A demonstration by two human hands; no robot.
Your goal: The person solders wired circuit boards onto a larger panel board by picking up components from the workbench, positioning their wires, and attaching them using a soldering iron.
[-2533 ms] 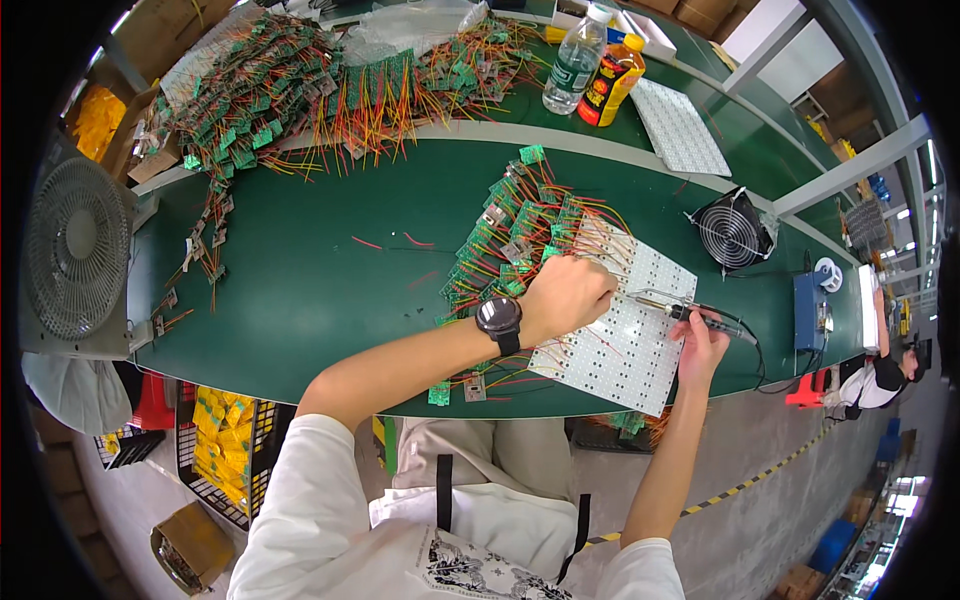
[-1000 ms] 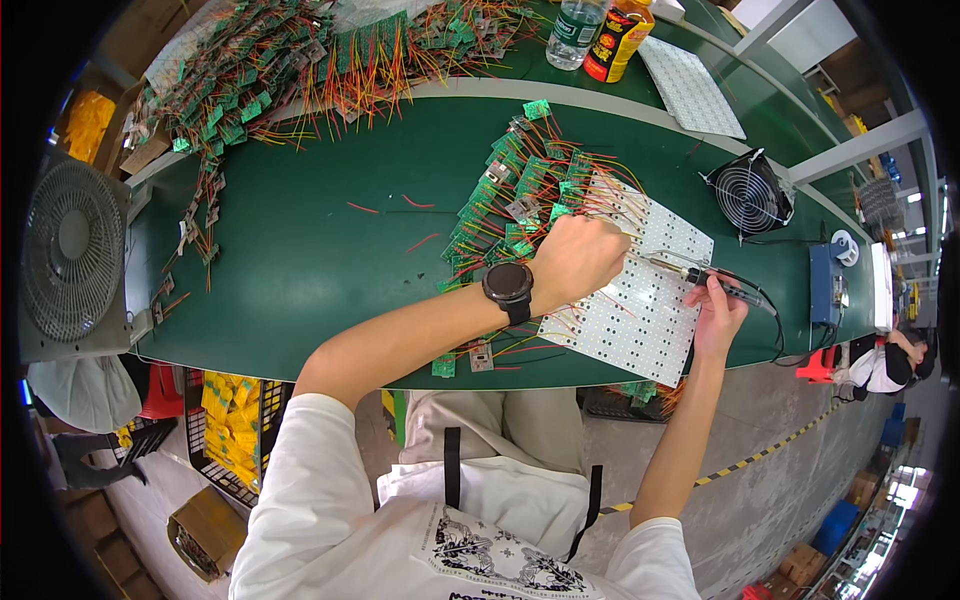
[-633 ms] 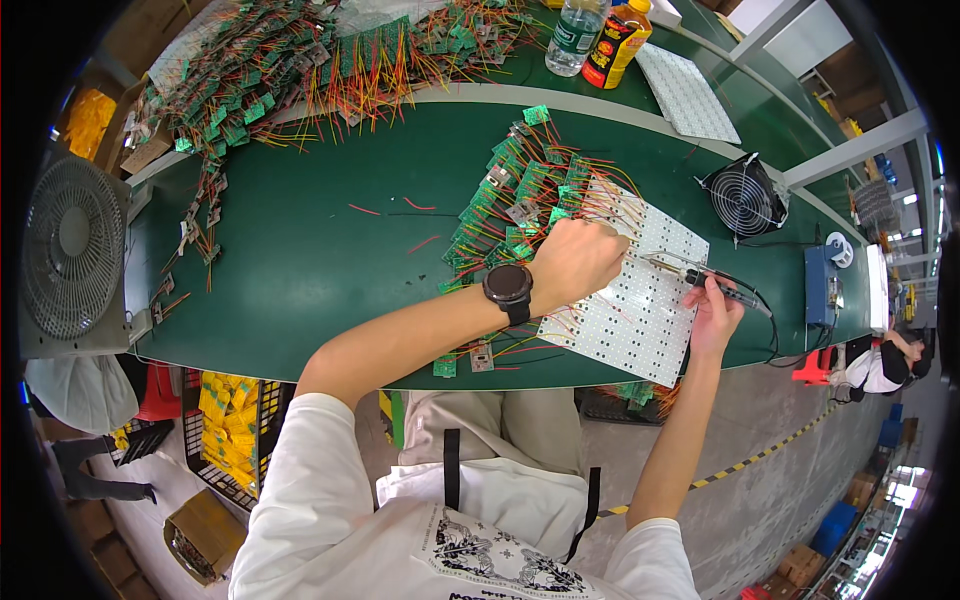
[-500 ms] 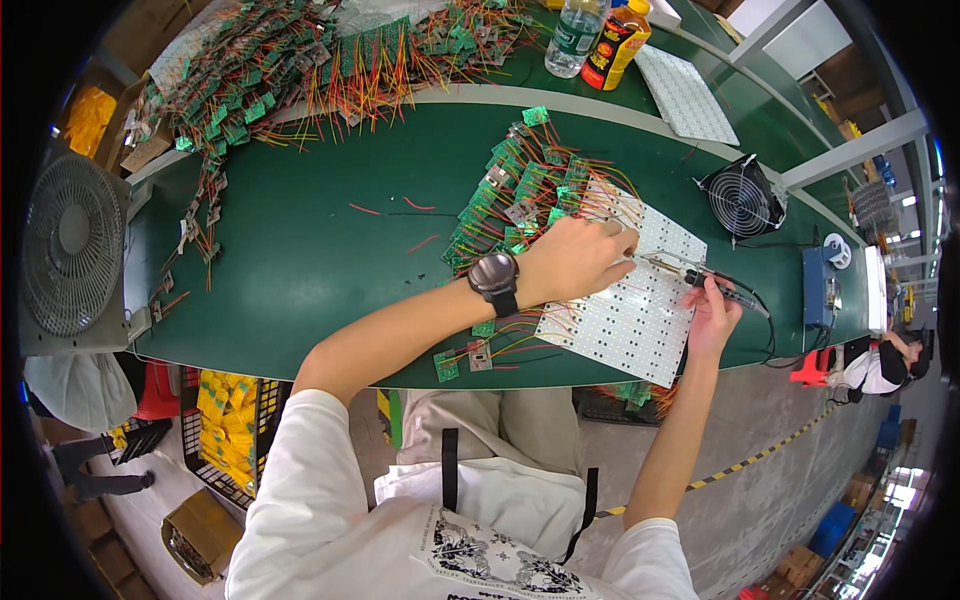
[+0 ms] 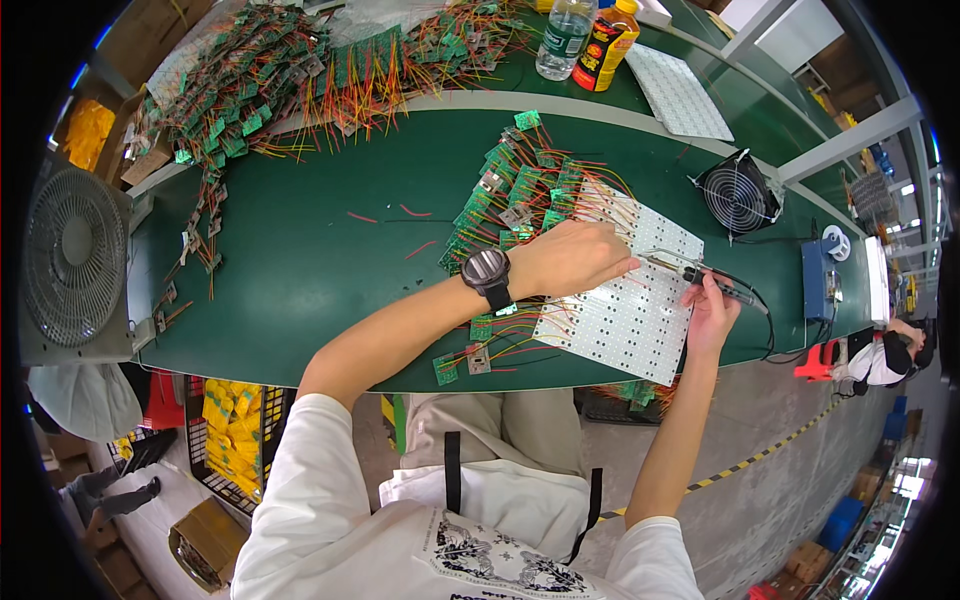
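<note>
A white panel (image 5: 640,330) dotted with rows of small round pads lies slanted on the green bench. My right hand (image 5: 712,312) grips a soldering iron (image 5: 705,282) over its right edge, with the metal tip pointing left. Across the panel's upper part reaches my left hand (image 5: 585,258), a black watch (image 5: 486,275) on its wrist. Its thumb and fingers are pinched close to the iron's tip; whatever is between them is hidden. Green circuit boards (image 5: 480,215) with red and yellow wires lie along the panel's left side, some wires running onto it.
A large heap of wired circuit boards (image 5: 250,90) covers the back left. A fan (image 5: 75,255) stands at the left end. Two bottles (image 5: 604,45), a second white panel (image 5: 680,92), a small black fan (image 5: 740,195) and a blue box (image 5: 818,282) stand behind and right.
My left fingers have drawn closer together and lower beside the iron's tip. The right hand and soldering iron keep nearly the same place; the whole view has shifted slightly.
</note>
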